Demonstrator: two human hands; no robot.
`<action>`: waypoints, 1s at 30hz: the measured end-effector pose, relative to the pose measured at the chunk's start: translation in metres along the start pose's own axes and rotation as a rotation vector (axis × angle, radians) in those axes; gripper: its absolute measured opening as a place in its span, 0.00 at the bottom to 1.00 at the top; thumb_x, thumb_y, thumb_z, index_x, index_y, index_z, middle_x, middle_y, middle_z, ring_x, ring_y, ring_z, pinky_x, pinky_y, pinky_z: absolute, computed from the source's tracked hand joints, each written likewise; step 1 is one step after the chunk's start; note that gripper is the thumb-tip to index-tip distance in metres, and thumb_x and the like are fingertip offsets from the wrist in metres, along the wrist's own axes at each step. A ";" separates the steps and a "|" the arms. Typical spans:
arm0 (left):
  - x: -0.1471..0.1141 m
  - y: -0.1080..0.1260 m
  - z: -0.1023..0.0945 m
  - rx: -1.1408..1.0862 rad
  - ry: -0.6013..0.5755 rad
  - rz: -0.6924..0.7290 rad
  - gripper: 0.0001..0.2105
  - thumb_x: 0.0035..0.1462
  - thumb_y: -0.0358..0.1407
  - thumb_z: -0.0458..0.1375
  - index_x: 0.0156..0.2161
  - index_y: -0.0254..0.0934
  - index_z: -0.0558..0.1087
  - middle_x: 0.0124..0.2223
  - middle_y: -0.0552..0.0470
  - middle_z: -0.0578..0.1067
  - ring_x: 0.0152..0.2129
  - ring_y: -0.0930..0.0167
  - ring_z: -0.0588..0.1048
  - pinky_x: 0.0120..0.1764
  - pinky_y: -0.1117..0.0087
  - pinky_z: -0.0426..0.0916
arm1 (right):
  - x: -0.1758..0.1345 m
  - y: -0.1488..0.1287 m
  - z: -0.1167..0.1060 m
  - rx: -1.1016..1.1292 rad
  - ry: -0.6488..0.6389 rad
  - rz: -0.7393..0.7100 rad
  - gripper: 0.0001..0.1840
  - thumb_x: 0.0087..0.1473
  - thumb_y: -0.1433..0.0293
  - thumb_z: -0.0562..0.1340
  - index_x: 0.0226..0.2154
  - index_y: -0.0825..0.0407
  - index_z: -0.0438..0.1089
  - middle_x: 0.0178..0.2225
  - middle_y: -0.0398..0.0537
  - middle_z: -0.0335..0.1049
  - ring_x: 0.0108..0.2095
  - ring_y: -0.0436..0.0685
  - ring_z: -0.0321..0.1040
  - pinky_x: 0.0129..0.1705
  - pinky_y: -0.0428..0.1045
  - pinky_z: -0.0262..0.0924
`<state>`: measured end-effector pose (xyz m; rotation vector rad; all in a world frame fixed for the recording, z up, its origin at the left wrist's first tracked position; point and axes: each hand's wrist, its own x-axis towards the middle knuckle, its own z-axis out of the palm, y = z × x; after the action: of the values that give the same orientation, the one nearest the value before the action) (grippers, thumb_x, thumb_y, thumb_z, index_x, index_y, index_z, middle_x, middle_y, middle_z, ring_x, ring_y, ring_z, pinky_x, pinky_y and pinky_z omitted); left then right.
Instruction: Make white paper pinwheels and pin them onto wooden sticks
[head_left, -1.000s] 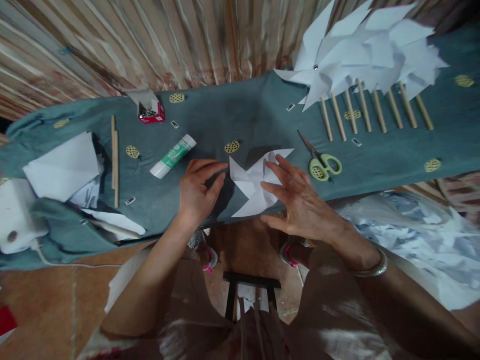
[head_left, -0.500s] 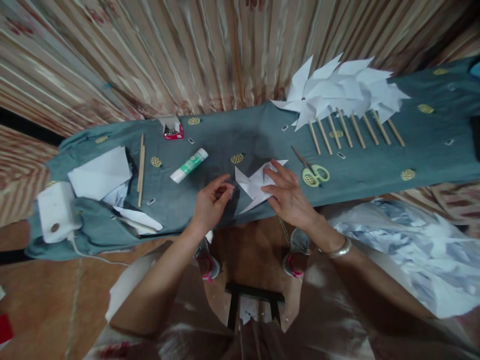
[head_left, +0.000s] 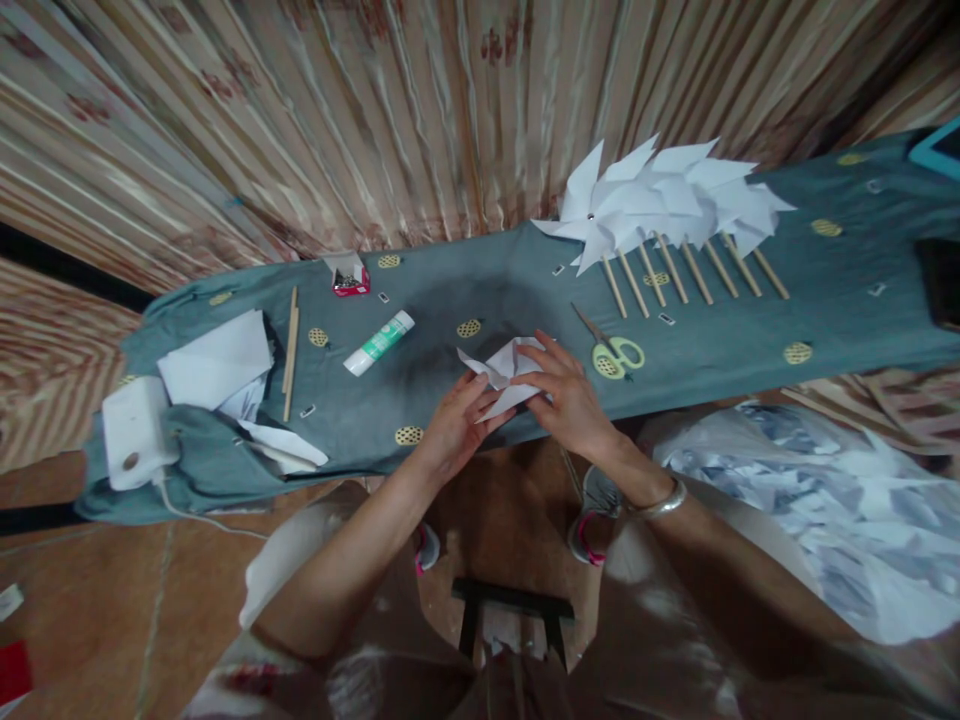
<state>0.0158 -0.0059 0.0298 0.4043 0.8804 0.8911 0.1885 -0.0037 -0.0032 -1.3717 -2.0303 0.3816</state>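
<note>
A white paper pinwheel [head_left: 504, 366], partly folded, is between my two hands above the front of the table. My left hand [head_left: 454, 424] grips its near left side, with fingers reaching under the paper. From the right, my right hand [head_left: 564, 392] has its fingers bent over the paper's right part and hides some of it. Just right of that hand lie scissors [head_left: 613, 357] with light green handles. A glue stick [head_left: 379, 343] with a green label rests to the left.
Finished white pinwheels [head_left: 660, 198] on wooden sticks lie overlapped at the back right. At left are a red box [head_left: 350, 278] of small metal pieces, loose sticks [head_left: 291, 350], paper sheets [head_left: 217, 360] and a white device [head_left: 136, 432]. A bag of paper scraps [head_left: 817, 510] stands right.
My left hand has moved right, from beside the paper onto it, and has taken hold of it. The right hand stays at the paper. The whole view has shifted slightly.
</note>
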 end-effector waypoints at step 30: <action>0.006 0.018 -0.005 0.259 0.099 0.347 0.16 0.38 0.37 0.73 0.35 0.32 0.80 0.34 0.49 0.81 0.28 0.70 0.76 0.37 0.69 0.70 | -0.004 -0.036 -0.010 0.073 0.015 -0.168 0.31 0.56 0.52 0.60 0.60 0.43 0.60 0.70 0.51 0.38 0.70 0.70 0.33 0.64 0.71 0.42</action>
<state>0.0048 0.0094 0.0355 0.7590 1.0391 1.1260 0.1709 -0.0233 0.0233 -1.1467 -2.0806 0.3663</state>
